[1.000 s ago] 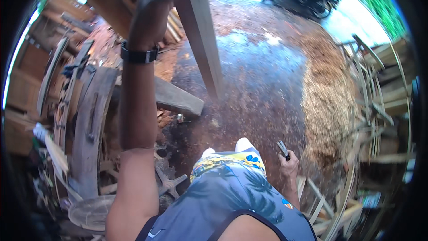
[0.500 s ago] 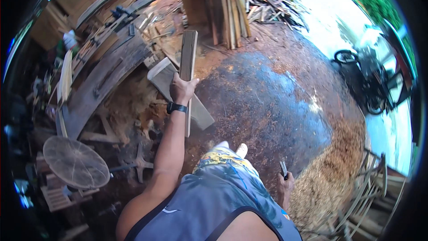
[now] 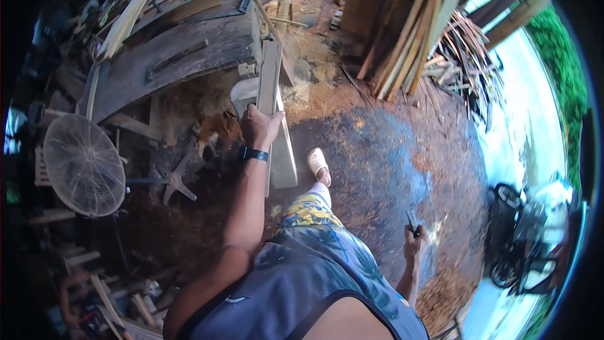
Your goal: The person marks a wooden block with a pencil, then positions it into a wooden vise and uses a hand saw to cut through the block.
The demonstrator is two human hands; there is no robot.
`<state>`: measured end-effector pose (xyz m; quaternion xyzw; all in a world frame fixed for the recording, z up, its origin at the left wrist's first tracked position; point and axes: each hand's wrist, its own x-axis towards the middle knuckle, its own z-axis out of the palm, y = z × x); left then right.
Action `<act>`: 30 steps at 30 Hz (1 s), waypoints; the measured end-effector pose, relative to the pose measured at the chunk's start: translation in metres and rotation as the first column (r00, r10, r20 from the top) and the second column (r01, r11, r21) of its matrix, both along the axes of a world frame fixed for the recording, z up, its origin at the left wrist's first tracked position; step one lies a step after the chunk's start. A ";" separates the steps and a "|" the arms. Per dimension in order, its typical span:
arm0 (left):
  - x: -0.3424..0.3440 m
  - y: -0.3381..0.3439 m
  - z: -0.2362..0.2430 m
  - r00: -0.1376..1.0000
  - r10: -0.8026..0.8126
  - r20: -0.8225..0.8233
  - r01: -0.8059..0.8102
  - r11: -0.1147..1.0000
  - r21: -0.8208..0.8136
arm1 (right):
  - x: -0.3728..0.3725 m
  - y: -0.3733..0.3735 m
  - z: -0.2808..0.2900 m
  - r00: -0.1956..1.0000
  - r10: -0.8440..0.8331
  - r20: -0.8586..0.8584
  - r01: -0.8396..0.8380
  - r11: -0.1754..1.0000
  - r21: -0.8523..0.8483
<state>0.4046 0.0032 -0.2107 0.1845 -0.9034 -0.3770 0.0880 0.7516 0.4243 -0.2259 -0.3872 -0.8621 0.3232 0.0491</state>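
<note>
My left hand (image 3: 262, 127), with a dark wristband behind it, is closed around a long wooden board (image 3: 270, 69) pointing away from me. A second, wider board (image 3: 284, 164) shows just under the first, nearly in line with it; whether my fingers grip it too is hidden. Out to the right, my right hand (image 3: 413, 243) hangs low, closed on a small tool (image 3: 412, 218) with a grey metal end and a dark grip. Its exact kind is too small to make out.
A wooden workbench (image 3: 182, 72) spans the left, with a pedestal fan (image 3: 85, 165) nearer me. Tall planks (image 3: 402, 31) lean ahead, beside a scrap-wood pile (image 3: 469, 56). A motorcycle (image 3: 519, 233) stands right. Sawdust (image 3: 448, 293) covers floor at the lower right.
I have turned and stepped forward; the bench and leaning planks sit nearer and further right in view. The two boards are now almost parallel, where they crossed before. Both hands keep their hold.
</note>
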 end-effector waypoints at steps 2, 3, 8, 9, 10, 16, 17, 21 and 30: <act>-0.037 0.003 -0.016 0.998 0.062 0.026 -0.063 0.998 0.029 | -0.072 0.007 0.004 0.992 0.094 0.088 -0.098 0.994 0.043; -0.053 0.005 -0.022 0.993 0.108 0.035 -0.110 0.993 0.040 | -0.110 0.009 0.008 0.983 0.175 0.055 -0.177 0.984 0.024; -0.135 -0.011 -0.043 0.966 0.165 0.200 -0.185 0.979 0.087 | -0.284 0.008 0.035 0.892 0.432 0.132 -0.444 0.891 0.089; -0.149 -0.015 -0.047 0.970 0.158 0.187 -0.189 0.969 0.161 | -0.316 0.008 0.038 0.854 0.512 0.086 -0.518 0.852 0.071; -0.159 -0.017 -0.050 0.970 0.136 0.201 -0.184 0.953 0.242 | -0.348 0.006 0.040 0.827 0.558 0.063 -0.562 0.822 0.091; -0.214 -0.034 -0.035 0.946 0.312 0.081 -0.321 0.884 0.340 | -0.533 -0.035 0.049 0.669 0.741 -0.057 -0.739 0.672 0.044; -0.223 -0.039 -0.029 0.945 0.324 0.035 -0.313 0.874 0.372 | -0.564 -0.047 0.052 0.620 0.780 -0.082 -0.781 0.624 0.027; -0.245 -0.049 -0.010 0.910 0.413 0.030 -0.388 0.826 0.408 | -0.693 -0.105 0.063 0.403 0.903 -0.151 -0.912 0.410 0.013; -0.328 -0.063 0.007 0.669 0.743 -0.002 -0.634 0.572 0.520 | -1.000 -0.337 0.041 -0.141 0.964 -0.228 -0.966 -0.083 0.246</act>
